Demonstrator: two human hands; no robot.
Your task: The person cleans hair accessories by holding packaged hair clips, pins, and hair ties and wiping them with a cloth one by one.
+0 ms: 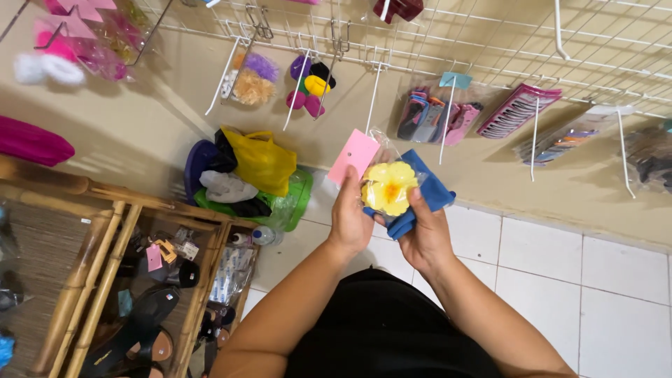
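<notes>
A yellow flower-shaped item in a clear plastic wrapper (388, 187) with a pink card tag (353, 155) sits between both hands. My left hand (350, 213) grips the wrapper's left side just below the tag. My right hand (423, 234) presses a thumb on the flower's right edge and also holds a folded blue cloth (427, 192) behind it. Both forearms reach up from my black-clothed lap.
A white wire grid (490, 42) on the beige wall carries hooks with packets of hair clips (437, 112), combs (516, 110) and pompom ties (310, 84). A green basket (297, 203) with bags stands on the tiled floor. A bamboo shelf (105, 238) with sandals is at left.
</notes>
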